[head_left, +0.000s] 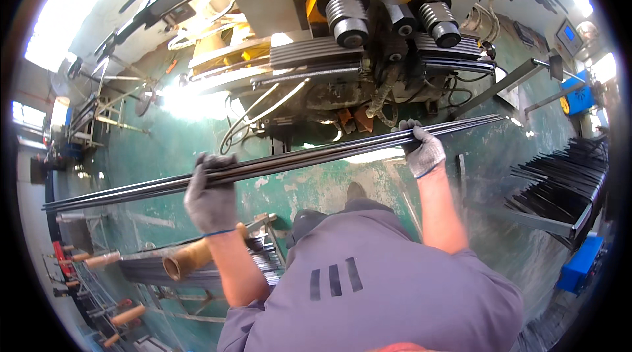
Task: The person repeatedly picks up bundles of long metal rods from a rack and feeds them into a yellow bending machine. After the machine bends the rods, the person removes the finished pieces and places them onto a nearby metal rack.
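A bundle of long, thin dark metal rods (296, 160) runs across the view in front of me, its right end higher in the picture than its left. My left hand (212, 195), in a grey work glove, is closed round the bundle left of its middle. Farther right, my gloved right hand (423, 149) grips the same rods, fingers wrapped over them. Both ends of the bundle reach well past my hands. Beyond it stands a machine with two threaded metal rollers (347, 21) under yellow housings.
To my right, a rack (559, 223) holds many dark rods, with a blue motor unit (580, 264) near it. At the lower left are a cardboard tube (187, 260) and a stand of stacked rods (264, 256). Hoses (247, 118) hang below the machine. The floor (316, 187) is green and worn.
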A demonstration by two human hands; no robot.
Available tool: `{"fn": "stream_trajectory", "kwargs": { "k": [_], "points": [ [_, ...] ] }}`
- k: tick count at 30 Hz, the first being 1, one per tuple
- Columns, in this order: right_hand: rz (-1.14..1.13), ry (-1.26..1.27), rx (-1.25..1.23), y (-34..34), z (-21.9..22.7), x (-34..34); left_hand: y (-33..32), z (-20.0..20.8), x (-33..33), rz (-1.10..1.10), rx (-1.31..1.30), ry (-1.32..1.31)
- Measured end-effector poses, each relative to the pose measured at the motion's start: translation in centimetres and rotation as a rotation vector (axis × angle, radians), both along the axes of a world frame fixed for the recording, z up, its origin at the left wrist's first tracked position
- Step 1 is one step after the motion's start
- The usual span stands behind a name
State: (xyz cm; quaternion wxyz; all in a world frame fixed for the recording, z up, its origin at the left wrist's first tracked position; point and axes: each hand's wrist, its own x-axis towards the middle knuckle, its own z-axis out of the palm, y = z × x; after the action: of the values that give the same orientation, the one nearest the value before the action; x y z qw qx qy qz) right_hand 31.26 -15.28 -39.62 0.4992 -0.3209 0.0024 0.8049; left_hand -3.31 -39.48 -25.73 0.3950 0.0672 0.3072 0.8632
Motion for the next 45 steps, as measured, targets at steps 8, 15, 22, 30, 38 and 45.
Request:
{"fn": "stream_trajectory", "kwargs": {
  "k": [8,15,22,30,38,45],
  "points": [
    [-0.311,-0.383,-0.018,7.1,3.8,-2.1,1.0,-1.6,-13.1,0.027,0.012,0.109],
    [-0.321,-0.474,0.223,9.3,6.8,-13.9,8.2,-7.3,-21.6,-0.015,-0.22,0.028],
    [-0.123,-0.697,0.316,12.5,1.6,-18.3,16.5,-11.7,-22.4,-0.066,-0.301,-0.105],
    [-0.223,-0.818,0.206,12.7,2.9,-19.3,19.9,-10.9,-21.2,-0.085,-0.543,1.366],
    [-0.157,-0.978,0.298,15.0,-0.1,-18.3,18.3,-13.9,-28.9,-0.081,-0.324,0.45],
    [-0.307,-0.858,0.157,11.5,3.2,-19.2,21.2,-11.5,-20.2,-0.079,-0.503,1.179]
  ]
}}
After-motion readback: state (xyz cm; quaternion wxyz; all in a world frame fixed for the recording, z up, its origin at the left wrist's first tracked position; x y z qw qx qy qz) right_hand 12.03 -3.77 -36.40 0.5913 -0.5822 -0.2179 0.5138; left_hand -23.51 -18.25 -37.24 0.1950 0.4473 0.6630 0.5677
